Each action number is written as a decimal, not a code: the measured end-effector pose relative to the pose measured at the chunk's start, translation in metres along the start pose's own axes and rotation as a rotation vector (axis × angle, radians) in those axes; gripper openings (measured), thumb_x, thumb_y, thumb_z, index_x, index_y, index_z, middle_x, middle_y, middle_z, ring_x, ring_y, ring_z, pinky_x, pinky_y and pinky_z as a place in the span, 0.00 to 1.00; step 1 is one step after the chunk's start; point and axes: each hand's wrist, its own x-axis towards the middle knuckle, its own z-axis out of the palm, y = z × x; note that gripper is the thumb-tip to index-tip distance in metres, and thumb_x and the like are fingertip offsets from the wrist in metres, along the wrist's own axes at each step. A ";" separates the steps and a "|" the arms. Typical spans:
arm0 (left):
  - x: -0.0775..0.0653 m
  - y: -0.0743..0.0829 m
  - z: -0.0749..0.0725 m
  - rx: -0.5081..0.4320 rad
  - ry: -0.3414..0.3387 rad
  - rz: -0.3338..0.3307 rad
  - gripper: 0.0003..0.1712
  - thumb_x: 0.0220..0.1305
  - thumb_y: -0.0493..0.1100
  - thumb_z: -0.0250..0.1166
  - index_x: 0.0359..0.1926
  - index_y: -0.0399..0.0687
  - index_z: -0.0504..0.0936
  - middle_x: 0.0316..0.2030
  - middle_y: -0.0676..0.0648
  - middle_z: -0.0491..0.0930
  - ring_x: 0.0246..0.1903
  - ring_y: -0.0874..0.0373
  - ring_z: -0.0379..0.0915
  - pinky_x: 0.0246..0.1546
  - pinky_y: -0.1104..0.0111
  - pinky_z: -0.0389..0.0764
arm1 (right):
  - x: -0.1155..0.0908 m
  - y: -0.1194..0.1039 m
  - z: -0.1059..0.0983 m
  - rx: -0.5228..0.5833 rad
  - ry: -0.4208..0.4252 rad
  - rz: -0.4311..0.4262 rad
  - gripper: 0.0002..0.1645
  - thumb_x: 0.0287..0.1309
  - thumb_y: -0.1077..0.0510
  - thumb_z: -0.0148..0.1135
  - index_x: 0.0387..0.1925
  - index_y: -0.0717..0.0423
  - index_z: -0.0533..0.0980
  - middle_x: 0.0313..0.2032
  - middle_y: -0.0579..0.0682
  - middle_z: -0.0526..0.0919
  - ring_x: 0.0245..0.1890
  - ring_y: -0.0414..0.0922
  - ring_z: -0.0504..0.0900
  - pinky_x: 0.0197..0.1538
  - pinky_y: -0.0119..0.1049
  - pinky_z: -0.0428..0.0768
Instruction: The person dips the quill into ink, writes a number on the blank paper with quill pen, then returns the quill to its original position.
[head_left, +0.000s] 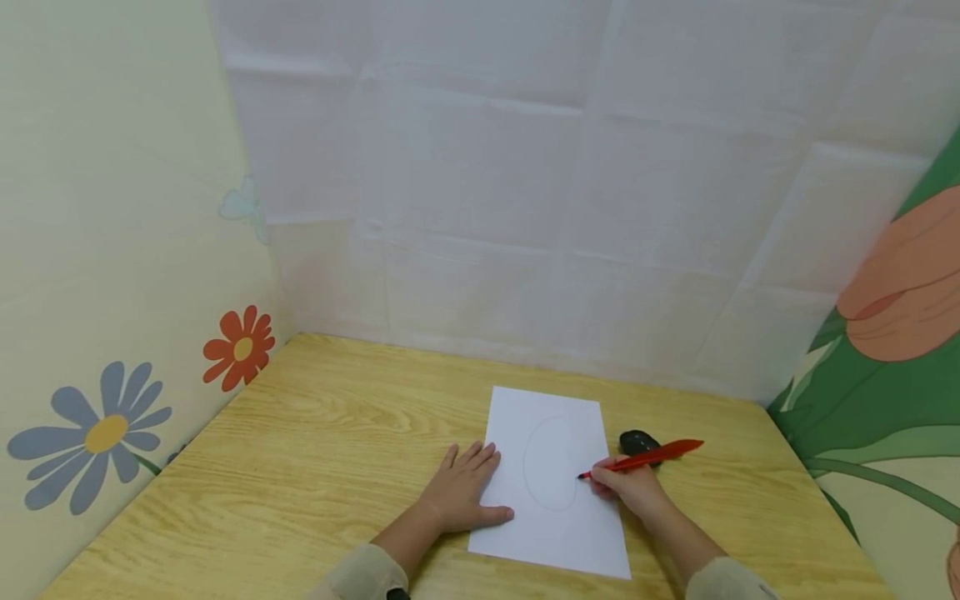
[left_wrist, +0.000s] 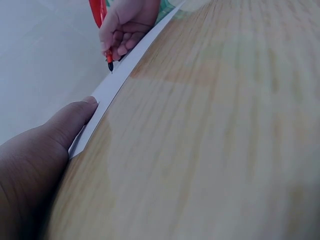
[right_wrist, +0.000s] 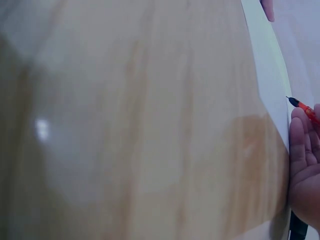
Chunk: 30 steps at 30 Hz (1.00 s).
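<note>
A white sheet of paper (head_left: 517,533) lies on the wooden table, bearing a thin, faint curved line like an oval, with no line visible at its upper right. My left hand (head_left: 463,492) rests spread on the sheet's left edge, thumb (left_wrist: 75,117) extended over the paper. My right hand (head_left: 630,485) pinches a red pen (head_left: 645,457) near its dark tip; the pen widens into a long, feather-like red end. The tip meets the paper by the line's lower right end, though exact contact is hard to tell. In the right wrist view, the pen (right_wrist: 305,108) shows only partly.
Just beyond my right hand sits a rounded black object (head_left: 636,440), perhaps a computer mouse, partly hidden by the pen. The wood-grain table (head_left: 322,450) extends left and right of the paper. A creased white sheet (head_left: 480,183) hangs behind, with flower-patterned coverings (head_left: 105,433) at the sides.
</note>
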 end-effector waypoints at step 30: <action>0.000 0.000 0.001 0.011 -0.022 -0.021 0.56 0.58 0.78 0.53 0.75 0.46 0.58 0.76 0.46 0.55 0.77 0.48 0.46 0.75 0.44 0.43 | 0.012 -0.001 0.005 -0.039 0.058 0.017 0.12 0.58 0.62 0.66 0.40 0.69 0.80 0.26 0.50 0.86 0.27 0.41 0.84 0.36 0.34 0.85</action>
